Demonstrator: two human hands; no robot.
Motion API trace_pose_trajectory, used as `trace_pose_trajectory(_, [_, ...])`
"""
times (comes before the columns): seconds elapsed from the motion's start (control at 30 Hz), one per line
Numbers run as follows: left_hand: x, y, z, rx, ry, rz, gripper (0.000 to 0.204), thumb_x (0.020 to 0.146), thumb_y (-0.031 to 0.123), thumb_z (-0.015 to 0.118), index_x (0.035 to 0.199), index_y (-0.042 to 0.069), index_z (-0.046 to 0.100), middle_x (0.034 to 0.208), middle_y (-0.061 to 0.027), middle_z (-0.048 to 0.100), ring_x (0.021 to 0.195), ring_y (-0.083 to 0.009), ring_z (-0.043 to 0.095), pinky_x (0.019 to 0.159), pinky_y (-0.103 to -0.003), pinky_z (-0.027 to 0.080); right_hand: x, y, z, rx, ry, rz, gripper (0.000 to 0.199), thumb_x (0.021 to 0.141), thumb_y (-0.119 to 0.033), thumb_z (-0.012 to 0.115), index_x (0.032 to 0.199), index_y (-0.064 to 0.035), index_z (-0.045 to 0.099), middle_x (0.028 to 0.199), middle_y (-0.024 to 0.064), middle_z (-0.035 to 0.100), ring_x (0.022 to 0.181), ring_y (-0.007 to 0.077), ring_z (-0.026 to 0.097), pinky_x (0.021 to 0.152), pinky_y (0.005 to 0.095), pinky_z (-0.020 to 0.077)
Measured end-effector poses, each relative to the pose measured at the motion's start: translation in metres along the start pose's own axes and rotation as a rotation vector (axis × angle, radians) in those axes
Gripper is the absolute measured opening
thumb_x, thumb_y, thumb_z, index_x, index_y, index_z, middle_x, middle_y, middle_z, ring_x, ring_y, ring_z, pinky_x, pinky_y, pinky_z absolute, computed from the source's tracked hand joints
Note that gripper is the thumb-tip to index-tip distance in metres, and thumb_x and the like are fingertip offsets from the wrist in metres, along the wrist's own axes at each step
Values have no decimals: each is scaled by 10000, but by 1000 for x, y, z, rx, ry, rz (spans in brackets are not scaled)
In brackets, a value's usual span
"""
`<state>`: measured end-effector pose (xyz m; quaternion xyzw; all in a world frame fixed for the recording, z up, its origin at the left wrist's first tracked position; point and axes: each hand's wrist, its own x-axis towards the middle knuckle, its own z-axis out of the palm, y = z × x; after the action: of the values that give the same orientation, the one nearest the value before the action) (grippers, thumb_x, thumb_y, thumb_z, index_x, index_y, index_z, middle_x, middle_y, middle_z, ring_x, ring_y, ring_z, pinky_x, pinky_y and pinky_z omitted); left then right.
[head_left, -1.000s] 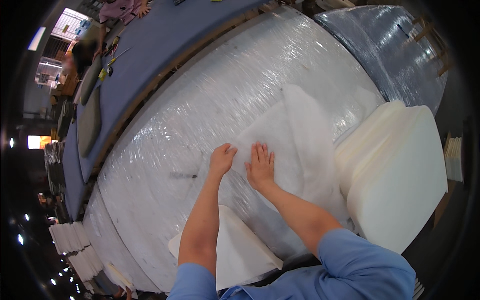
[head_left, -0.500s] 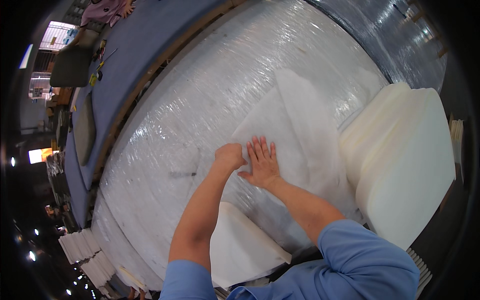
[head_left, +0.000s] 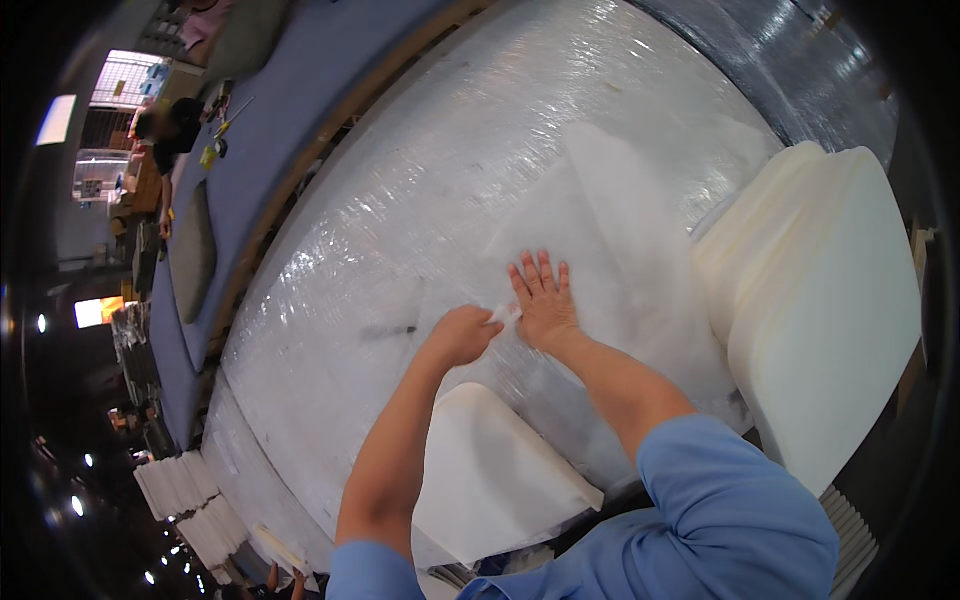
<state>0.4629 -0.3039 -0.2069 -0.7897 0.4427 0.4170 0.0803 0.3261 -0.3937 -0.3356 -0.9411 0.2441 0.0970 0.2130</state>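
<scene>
My left hand [head_left: 463, 335] is closed, its thumb and fingers pinching a small twisted end of thin, fluffy white sheet [head_left: 575, 215]. Just right of it, my right hand [head_left: 543, 300] lies flat with spread fingers, pressing on that sheet. The white sheet is spread partly folded over a wide surface wrapped in clear, shiny plastic film [head_left: 350, 230]. Close to my body, below my forearms, rests a smooth white foam-like piece [head_left: 500, 470] with a rounded corner.
A thick stack of cream-white sheets [head_left: 820, 290] stands at the right. Beyond a wooden edge at left runs a blue-covered table [head_left: 290, 110] with tools and a grey-green cushion [head_left: 193, 250]. Co-workers stand at its far side. White stacks [head_left: 180, 490] lie lower left.
My left hand has drawn down slightly, and a pinched white end now shows between it and my right hand. A person in dark clothing now shows at the far table.
</scene>
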Motion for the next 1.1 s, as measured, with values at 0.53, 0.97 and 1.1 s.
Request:
trace_pose_trajectory(0.53, [-240, -36, 213, -2034, 596, -80, 469, 960, 56, 717, 1390, 43, 532, 1282, -103, 656, 1148, -220, 667, 1008, -395, 563, -50, -38, -57, 73, -30, 2, 979, 907, -530, 720, 1641, -74, 259, 1708, 235, 176, 1590, 397, 135, 1270, 550, 165])
trace_pose_trajectory(0.97, [-301, -95, 315, -2087, 740, -241, 201, 947, 133, 763, 1105, 54, 668, 1020, -39, 705, 894, -160, 677, 814, -333, 571, -220, -208, 44, 1219, -716, 169, 204, 992, -239, 721, 968, -37, 714, 901, 58, 713, 812, 150, 680, 725, 320, 538])
trace_pose_trajectory(1.1, [-323, -129, 330, -2019, 788, -347, 144, 959, 131, 739, 1062, 40, 695, 912, -19, 693, 782, -134, 655, 749, -301, 555, -223, -254, 47, 1177, -760, 213, 199, 998, -237, 711, 919, -56, 689, 833, 38, 687, 751, 148, 677, 691, 302, 532])
